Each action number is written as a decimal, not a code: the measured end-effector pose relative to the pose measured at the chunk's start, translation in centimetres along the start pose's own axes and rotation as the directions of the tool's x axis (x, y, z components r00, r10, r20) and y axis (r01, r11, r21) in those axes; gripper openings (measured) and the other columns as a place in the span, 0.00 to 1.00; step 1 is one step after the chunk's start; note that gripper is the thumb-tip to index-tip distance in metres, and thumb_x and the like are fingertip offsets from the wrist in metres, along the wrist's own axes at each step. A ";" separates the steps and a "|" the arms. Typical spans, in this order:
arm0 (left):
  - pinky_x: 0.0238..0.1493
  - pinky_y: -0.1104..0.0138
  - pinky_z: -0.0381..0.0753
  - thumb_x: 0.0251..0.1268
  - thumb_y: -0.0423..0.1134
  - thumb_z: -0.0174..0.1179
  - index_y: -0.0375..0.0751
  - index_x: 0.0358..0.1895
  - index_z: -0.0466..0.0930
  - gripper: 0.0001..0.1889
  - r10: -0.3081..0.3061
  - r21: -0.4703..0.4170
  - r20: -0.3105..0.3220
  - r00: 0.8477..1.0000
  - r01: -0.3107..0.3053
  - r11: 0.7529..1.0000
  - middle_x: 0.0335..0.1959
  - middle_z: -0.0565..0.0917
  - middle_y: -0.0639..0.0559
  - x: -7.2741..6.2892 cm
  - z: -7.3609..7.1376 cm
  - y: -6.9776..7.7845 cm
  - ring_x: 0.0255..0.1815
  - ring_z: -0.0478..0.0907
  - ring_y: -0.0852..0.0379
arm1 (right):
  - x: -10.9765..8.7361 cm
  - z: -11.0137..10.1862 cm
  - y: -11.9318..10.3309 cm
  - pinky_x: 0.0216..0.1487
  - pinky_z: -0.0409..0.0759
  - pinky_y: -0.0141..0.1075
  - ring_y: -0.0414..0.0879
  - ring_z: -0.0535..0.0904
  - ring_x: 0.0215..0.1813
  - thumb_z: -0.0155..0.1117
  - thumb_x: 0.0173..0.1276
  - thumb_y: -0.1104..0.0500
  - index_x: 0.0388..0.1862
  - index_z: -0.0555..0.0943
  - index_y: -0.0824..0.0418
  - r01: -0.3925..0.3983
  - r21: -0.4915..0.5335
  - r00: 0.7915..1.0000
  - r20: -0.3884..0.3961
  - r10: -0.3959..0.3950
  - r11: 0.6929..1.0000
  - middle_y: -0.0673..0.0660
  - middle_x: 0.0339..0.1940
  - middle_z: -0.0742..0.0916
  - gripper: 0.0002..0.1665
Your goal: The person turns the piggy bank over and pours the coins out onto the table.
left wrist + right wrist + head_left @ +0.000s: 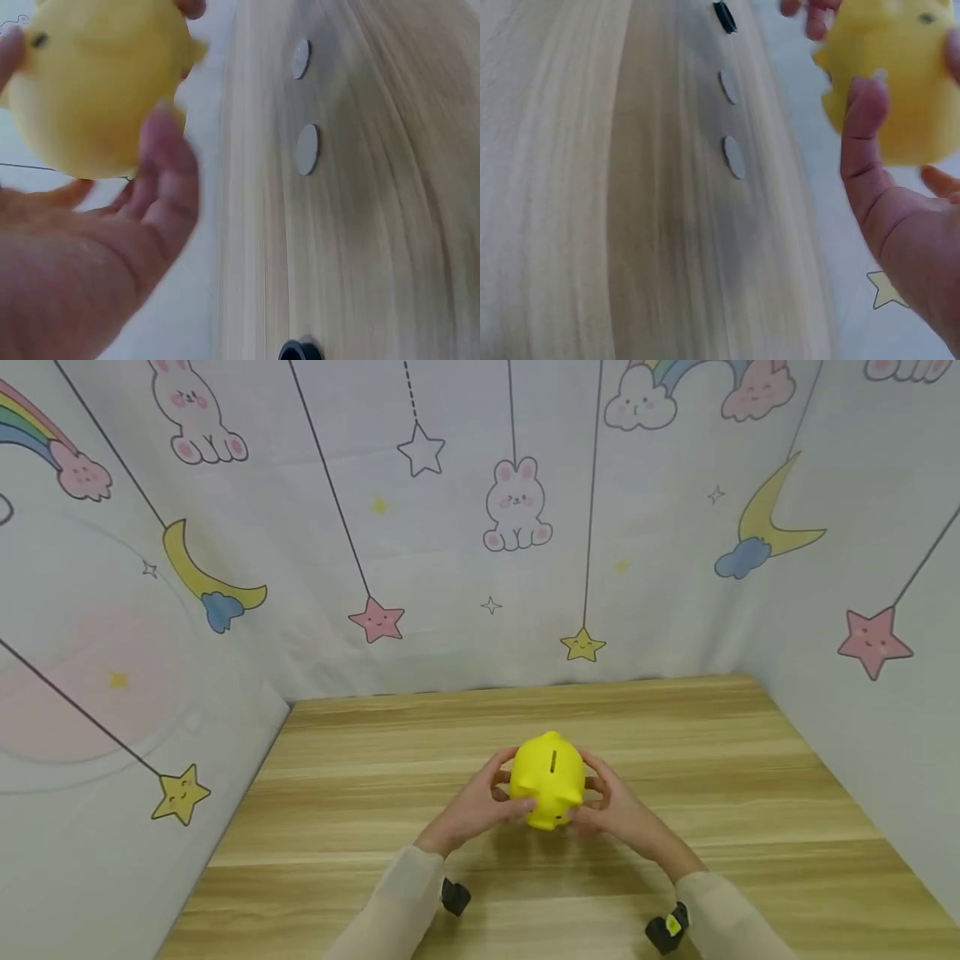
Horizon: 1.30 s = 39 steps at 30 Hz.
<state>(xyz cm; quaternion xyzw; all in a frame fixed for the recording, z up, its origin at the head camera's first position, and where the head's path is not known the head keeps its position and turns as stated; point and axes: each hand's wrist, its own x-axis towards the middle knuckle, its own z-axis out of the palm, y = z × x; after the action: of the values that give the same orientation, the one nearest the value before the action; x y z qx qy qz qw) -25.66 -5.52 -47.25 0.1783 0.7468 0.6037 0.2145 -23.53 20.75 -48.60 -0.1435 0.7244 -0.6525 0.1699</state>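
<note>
A yellow piggy bank [551,777] with a dark coin slot on its back is held between both hands, raised off the table. My left hand [480,800] grips its left side, the thumb near the face. On its opposite side my right hand [626,814] grips it likewise. Both wrist views show the bank's rounded body blurred. Beneath it, two pale round coins [307,149] [733,157] lie apart on the wood. A small black ring-shaped piece [300,350] [724,17] rests on the table left of the coins; from the head view it is hidden.
The wood-grain table [360,752] is bordered by white cloth walls [442,643] at the back and both sides, printed with stars, moons and rabbits. A black wrist camera [455,897] sits at the left cuff, another black camera [666,931] at the right.
</note>
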 end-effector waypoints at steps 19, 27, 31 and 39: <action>0.23 0.63 0.81 0.56 0.84 0.39 0.37 0.40 0.83 0.49 -0.347 0.017 0.032 0.937 0.347 0.938 0.29 0.83 0.42 0.7 1.4 0.5 0.22 0.78 0.53 | 0.3 0.0 -1.9 0.18 0.72 0.30 0.43 0.77 0.21 0.40 0.67 0.20 0.53 0.74 0.69 -0.397 -0.008 0.918 0.003 0.397 0.918 0.60 0.28 0.84 0.53; 0.39 0.53 0.85 0.63 0.54 0.68 0.51 0.80 0.48 0.48 -0.168 -0.081 0.047 0.985 0.171 0.982 0.59 0.72 0.41 0.7 0.6 -0.2 0.46 0.81 0.41 | 0.1 -0.9 -1.6 0.39 0.85 0.50 0.68 0.81 0.49 0.64 0.73 0.49 0.80 0.46 0.62 -0.213 0.049 0.977 0.036 0.211 0.976 0.76 0.69 0.68 0.50; 0.44 0.50 0.83 0.58 0.47 0.73 0.55 0.80 0.46 0.53 -0.134 -0.105 0.035 0.990 0.137 0.985 0.65 0.66 0.39 0.5 0.4 -0.3 0.47 0.82 0.39 | 0.1 -0.8 -1.3 0.43 0.83 0.55 0.69 0.81 0.50 0.70 0.68 0.56 0.81 0.43 0.58 -0.166 0.064 0.986 0.043 0.163 0.984 0.79 0.73 0.60 0.57; 0.47 0.46 0.82 0.59 0.44 0.73 0.56 0.80 0.47 0.51 -0.089 -0.131 0.033 0.995 0.093 0.987 0.67 0.66 0.38 0.3 0.3 -0.4 0.48 0.82 0.45 | 0.3 -0.5 -1.2 0.45 0.82 0.57 0.64 0.83 0.49 0.73 0.65 0.55 0.81 0.43 0.59 -0.139 0.049 0.990 0.016 0.139 0.989 0.79 0.72 0.61 0.59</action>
<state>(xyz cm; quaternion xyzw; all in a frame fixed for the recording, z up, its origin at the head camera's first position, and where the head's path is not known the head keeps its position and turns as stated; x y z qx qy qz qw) -25.75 -5.25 -47.74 0.1375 0.7097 0.6389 0.2630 -24.05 20.91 -47.34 -0.0926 0.7151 -0.6559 0.2231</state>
